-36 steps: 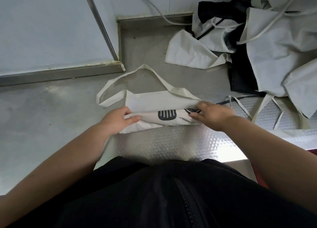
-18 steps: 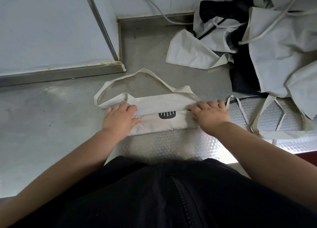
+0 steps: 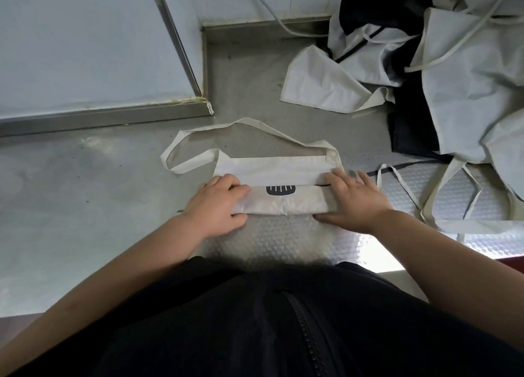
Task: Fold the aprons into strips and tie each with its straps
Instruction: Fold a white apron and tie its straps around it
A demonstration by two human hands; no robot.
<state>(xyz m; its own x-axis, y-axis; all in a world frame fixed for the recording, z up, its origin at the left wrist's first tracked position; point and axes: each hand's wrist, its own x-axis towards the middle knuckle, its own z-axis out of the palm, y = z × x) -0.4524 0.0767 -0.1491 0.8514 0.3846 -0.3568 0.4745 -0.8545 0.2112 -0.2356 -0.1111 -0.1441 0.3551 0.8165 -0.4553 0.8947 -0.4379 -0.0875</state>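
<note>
Steel counter point(image 3: 85, 206): our folded apron point(image 3: 280, 175) lies long, left to right. Left hand point(image 3: 218, 203), right hand point(image 3: 354, 200) press flat on each end, fingers straight, gripping nothing. Neck strap point(image 3: 249, 122) lies just behind.

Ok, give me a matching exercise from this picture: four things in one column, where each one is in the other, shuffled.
Things:
1 left hand
2 right hand
3 neck strap
4 apron pile

Places:
A heaped at far right
B on the folded apron's right end
C looped beyond the fold
D on its left end

Pairs: 1-D, 2-B, 3-C, 4-A
</note>
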